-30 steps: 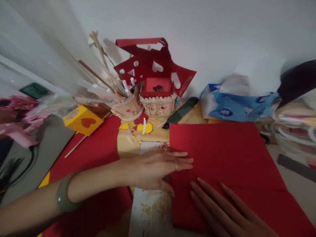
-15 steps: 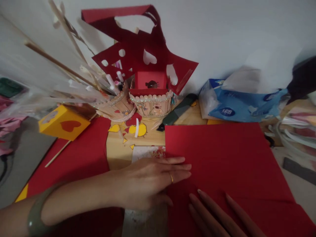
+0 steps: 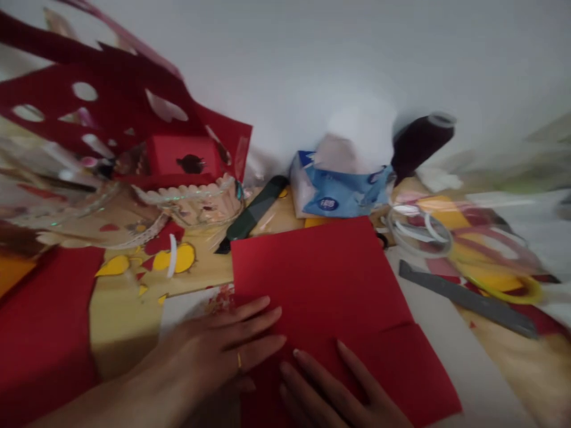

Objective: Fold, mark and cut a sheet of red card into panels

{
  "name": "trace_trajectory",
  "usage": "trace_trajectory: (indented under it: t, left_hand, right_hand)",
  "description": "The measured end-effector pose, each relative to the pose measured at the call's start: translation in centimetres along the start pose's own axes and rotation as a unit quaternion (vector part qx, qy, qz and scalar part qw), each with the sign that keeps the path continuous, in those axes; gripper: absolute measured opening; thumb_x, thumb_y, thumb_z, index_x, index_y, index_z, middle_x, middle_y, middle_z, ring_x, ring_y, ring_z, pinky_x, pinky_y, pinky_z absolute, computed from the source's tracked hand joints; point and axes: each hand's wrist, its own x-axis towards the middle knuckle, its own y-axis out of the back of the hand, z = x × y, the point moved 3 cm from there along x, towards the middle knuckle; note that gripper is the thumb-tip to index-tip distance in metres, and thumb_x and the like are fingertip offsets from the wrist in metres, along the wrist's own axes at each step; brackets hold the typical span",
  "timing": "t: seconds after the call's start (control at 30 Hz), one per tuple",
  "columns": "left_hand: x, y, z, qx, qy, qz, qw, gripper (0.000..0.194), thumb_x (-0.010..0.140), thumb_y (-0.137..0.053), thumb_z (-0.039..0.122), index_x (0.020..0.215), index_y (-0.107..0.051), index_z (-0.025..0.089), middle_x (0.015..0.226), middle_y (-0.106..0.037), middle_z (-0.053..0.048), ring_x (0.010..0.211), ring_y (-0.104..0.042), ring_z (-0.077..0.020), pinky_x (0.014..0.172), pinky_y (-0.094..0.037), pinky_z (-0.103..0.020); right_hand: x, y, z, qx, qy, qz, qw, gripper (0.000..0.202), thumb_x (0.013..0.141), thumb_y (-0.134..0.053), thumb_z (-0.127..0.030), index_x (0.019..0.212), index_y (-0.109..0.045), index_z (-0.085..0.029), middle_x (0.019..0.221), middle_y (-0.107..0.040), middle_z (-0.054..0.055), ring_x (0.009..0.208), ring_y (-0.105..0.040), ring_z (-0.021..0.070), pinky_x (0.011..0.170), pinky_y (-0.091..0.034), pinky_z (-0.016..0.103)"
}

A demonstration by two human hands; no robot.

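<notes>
A sheet of red paper [image 3: 312,279] lies in front of me, a cut or crease line running in from its right edge. My left hand [image 3: 227,345], with a gold ring, rests its spread fingers on the sheet's left side. Close beside it, my right hand [image 3: 334,386] lies with fingers stretched out on the lower part of the red paper. Neither hand grips anything. Partly under my left hand is a white printed sheet [image 3: 187,306] with a red pattern. The lower edge of the red paper is out of view.
Behind stand a blue tissue pack [image 3: 343,190], a green utility knife [image 3: 259,208] and a decorated wooden-stick pot [image 3: 205,205]. A grey knife-like strip [image 3: 468,300] and a clear tape roll [image 3: 419,235] lie right. Yellow paper scraps [image 3: 178,258] and more red paper [image 3: 44,321] are left.
The view has swung to the right, so the pots and cut-out shift left and more of the right side shows. Both hands stay flat on the red paper.
</notes>
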Motion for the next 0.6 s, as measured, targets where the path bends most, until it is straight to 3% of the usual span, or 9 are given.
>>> trace_trajectory:
  t: [0.1, 0.17, 0.23, 0.33, 0.43, 0.5, 0.6]
  left_hand:
    - [-0.4, -1.1, -0.9, 0.03, -0.042, 0.022, 0.998, 0.043, 0.092, -0.051, 0.022, 0.134, -0.044, 0.032, 0.141, -0.042, -0.001, 0.131, -0.037, -0.0158, 0.099, -0.043, -0.028]
    - [-0.7, -1.6, -1.4, 0.063, -0.072, 0.028, 0.995, 0.047, 0.092, -0.049, 0.02, 0.135, -0.04, 0.038, 0.14, -0.042, 0.0, 0.13, -0.04, -0.0162, 0.096, -0.046, -0.029]
    - [-1.0, -2.0, -1.7, 0.095, -0.099, 0.034, 0.99, 0.05, 0.092, -0.047, 0.018, 0.136, -0.037, 0.041, 0.14, -0.043, 0.002, 0.127, -0.043, -0.0159, 0.093, -0.048, -0.027]
    - [-1.4, -2.5, -2.0, 0.11, -0.091, 0.049, 0.988, 0.051, 0.091, -0.048, 0.021, 0.136, -0.036, 0.043, 0.141, -0.044, 0.003, 0.126, -0.046, -0.016, 0.092, -0.048, -0.026]
    - [-2.0, -3.3, -2.1, 0.103, -0.043, 0.066, 0.992, 0.052, 0.09, -0.053, 0.026, 0.135, -0.037, 0.044, 0.139, -0.046, 0.005, 0.124, -0.049, -0.017, 0.095, -0.046, -0.028]
    - [-2.3, -3.8, -2.3, 0.1, 0.001, 0.071, 0.992, 0.052, 0.088, -0.055, 0.03, 0.135, -0.038, 0.043, 0.137, -0.049, 0.005, 0.122, -0.051, -0.018, 0.096, -0.045, -0.03]
    - [-2.5, -3.8, -2.5, 0.093, 0.018, 0.06, 0.994, 0.051, 0.088, -0.056, 0.035, 0.135, -0.039, 0.042, 0.136, -0.051, 0.004, 0.122, -0.051, -0.0188, 0.098, -0.044, -0.031]
  right_hand:
    - [0.1, 0.0, -0.1, -0.024, 0.005, -0.023, 0.999, 0.041, 0.096, -0.029, -0.02, 0.124, -0.054, -0.035, 0.135, -0.05, -0.012, 0.126, -0.04, 0.0133, 0.108, -0.029, 0.035]
    - [0.1, 0.0, -0.3, -0.034, 0.008, -0.032, 0.999, 0.043, 0.097, -0.025, -0.02, 0.126, -0.052, -0.037, 0.136, -0.048, -0.014, 0.124, -0.042, 0.0106, 0.091, -0.046, 0.026]
    - [0.1, -0.1, -0.4, -0.042, 0.004, -0.034, 0.999, 0.045, 0.097, -0.023, -0.019, 0.127, -0.051, -0.038, 0.136, -0.048, -0.015, 0.124, -0.042, 0.01, 0.078, -0.051, 0.023]
    - [-0.6, 0.1, -0.2, -0.043, -0.026, -0.036, 0.998, 0.043, 0.097, -0.024, -0.019, 0.125, -0.053, -0.036, 0.132, -0.053, -0.012, 0.124, -0.042, 0.011, 0.087, -0.047, 0.027]
    - [-1.9, 0.7, 0.6, -0.03, -0.075, -0.058, 0.995, 0.038, 0.098, -0.027, -0.027, 0.124, -0.055, -0.03, 0.127, -0.059, -0.003, 0.119, -0.049, 0.0172, 0.109, -0.023, 0.042]
    - [-3.0, 1.2, 1.0, -0.023, -0.094, -0.073, 0.993, 0.037, 0.097, -0.03, -0.029, 0.125, -0.055, -0.028, 0.124, -0.06, 0.0, 0.113, -0.054, 0.0193, 0.112, -0.009, 0.048]
    - [-4.3, 1.7, 1.1, -0.018, -0.104, -0.078, 0.991, 0.036, 0.097, -0.032, -0.033, 0.126, -0.053, -0.031, 0.127, -0.058, -0.001, 0.111, -0.055, 0.019, 0.112, -0.009, 0.046]
